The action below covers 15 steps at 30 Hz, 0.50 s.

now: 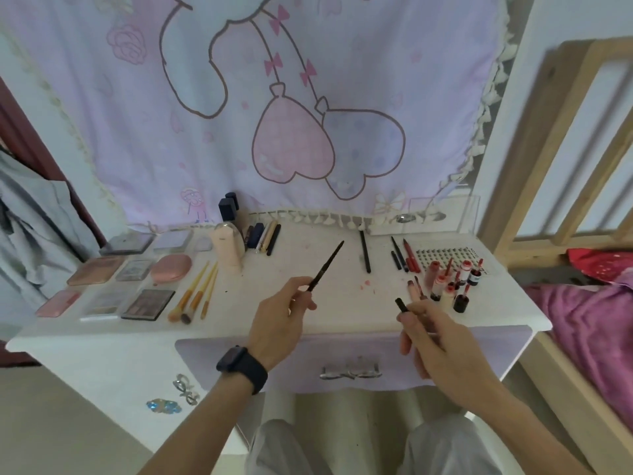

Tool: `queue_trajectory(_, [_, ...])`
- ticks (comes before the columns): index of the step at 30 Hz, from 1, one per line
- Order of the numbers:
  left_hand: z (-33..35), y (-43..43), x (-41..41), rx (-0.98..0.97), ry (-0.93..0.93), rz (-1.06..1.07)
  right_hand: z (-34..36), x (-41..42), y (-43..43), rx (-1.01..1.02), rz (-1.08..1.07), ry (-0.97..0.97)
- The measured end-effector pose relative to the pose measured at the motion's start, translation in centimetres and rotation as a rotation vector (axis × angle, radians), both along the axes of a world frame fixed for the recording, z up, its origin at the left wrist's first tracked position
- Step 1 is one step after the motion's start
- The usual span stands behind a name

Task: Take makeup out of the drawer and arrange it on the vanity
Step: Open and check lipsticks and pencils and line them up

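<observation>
Above the front edge of the white vanity top [274, 269], my left hand [284, 320] pinches a thin dark makeup pencil [325, 265] by its lower end, tip slanting up and away; the gripped end is buried between fingers and thumb. My right hand [431, 334] curls around a short black stick [400, 305], and only its top pokes out, so I cannot tell whether it is a cap or a second pencil. A dark smartwatch [241, 368] sits on the left wrist.

Just below both hands, the lavender drawer front [222, 354] with its silver handle is pushed in, hiding whatever it holds.

Beyond the hands, a long black pencil [364, 252] lies alone mid-table. To its right are red and black liner pencils [404, 255], then a cluster of red and pink lip-gloss bottles [452, 282], some upright, some lying down. Behind them is a white card of small dark dots [445, 253]; print along its right edge is too small to read.

On the left lie flat palettes and compacts, among them a dark eyeshadow palette [147, 305], with yellow-handled brushes [198, 293] and a cream tube [226, 246] beside them.

At the back right, a clear acrylic box [428, 214] holds something oval that I cannot make out. A lilac curtain with heart balloons [308, 132] hangs behind.
</observation>
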<state>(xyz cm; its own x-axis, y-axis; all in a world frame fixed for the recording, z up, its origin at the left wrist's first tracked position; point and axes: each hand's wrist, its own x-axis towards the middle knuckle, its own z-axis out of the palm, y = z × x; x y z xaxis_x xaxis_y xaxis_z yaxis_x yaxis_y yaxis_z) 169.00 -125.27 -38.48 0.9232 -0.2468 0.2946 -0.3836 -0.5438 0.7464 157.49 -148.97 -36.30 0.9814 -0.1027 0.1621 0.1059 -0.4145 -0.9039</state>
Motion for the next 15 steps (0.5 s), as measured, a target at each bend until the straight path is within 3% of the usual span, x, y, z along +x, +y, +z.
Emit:
queue_trajectory(4, [2.3, -3.7, 0.1, -0.237, 0.261, 0.025, 0.3, -0.2, -0.2, 0.11, -0.065, -0.018])
queue_trajectory(6, [3.5, -5.5, 1.0, -0.267, 0.349, 0.026, 0.2, -0.1, -1.2, 0.12, -0.144, -0.061])
queue_trajectory(11, [5.2, -9.8, 4.0, -0.089, 0.408, 0.01, 0.2, 0.2, -5.8, 0.18, -0.502, -0.262])
queue_trajectory(15, [5.6, -13.4, 6.4, 0.071, 0.585, -0.006, -0.2, 1.2, -10.2, 0.153, -0.753, -0.346])
